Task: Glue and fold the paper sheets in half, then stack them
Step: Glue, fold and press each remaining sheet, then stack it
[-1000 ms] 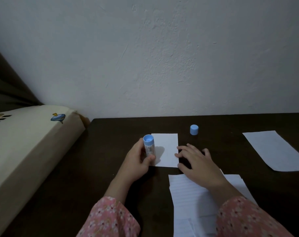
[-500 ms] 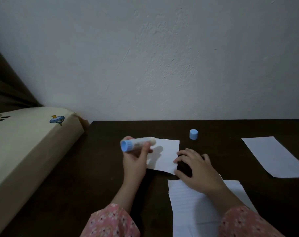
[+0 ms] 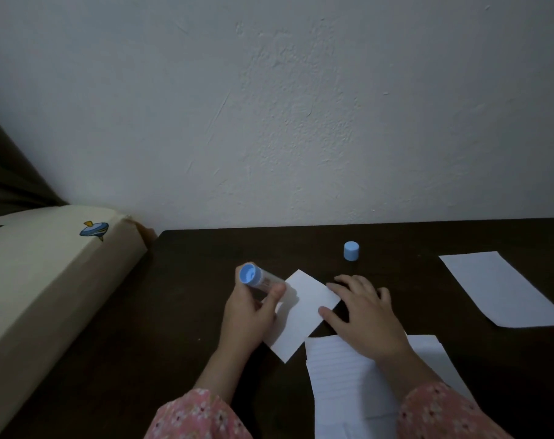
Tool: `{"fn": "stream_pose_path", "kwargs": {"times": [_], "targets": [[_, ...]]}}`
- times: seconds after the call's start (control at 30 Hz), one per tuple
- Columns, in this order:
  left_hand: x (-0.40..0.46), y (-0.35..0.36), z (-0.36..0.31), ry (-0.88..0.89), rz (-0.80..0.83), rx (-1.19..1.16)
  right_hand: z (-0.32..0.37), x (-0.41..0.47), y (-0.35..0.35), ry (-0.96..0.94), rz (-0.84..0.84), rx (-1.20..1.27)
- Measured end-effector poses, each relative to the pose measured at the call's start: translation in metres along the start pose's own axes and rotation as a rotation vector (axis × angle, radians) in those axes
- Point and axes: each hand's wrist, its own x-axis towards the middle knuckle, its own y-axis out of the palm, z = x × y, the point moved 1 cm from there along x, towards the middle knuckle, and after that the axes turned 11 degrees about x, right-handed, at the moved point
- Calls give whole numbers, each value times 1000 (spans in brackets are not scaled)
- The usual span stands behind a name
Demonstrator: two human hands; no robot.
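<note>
Head view: the left hand (image 3: 247,312) grips the glue stick (image 3: 257,278) (blue base toward the camera) above the folded paper (image 3: 304,315), which lies turned cornerwise on the dark table (image 3: 174,312). The right hand (image 3: 364,315) rests open, fingertips (image 3: 325,310) touching the paper's right edge. The blue cap (image 3: 351,250) stands behind; lined sheets (image 3: 339,375) lie nearer.

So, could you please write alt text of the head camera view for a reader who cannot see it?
A left hand holds an uncapped glue stick beside a small folded paper that the right hand steadies on a dark table. The blue cap stands behind, more sheets lie nearby.
</note>
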Motion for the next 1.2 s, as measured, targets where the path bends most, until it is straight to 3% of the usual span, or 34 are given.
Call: {"fn": "stream_pose_path", "kwargs": {"times": [0.27,0.43,0.67,1.2], "targets": [[0,8,-27,40,43,-140,2,-4,-2,10,-112,23],[15,23,-50,165,165,-2,2,-6,-4,12,-170,62],[24,34,-55,192,287,56,3,-7,-6,4,-147,52],[39,33,-56,282,381,198,2,-7,-7,18,-139,109]]}}
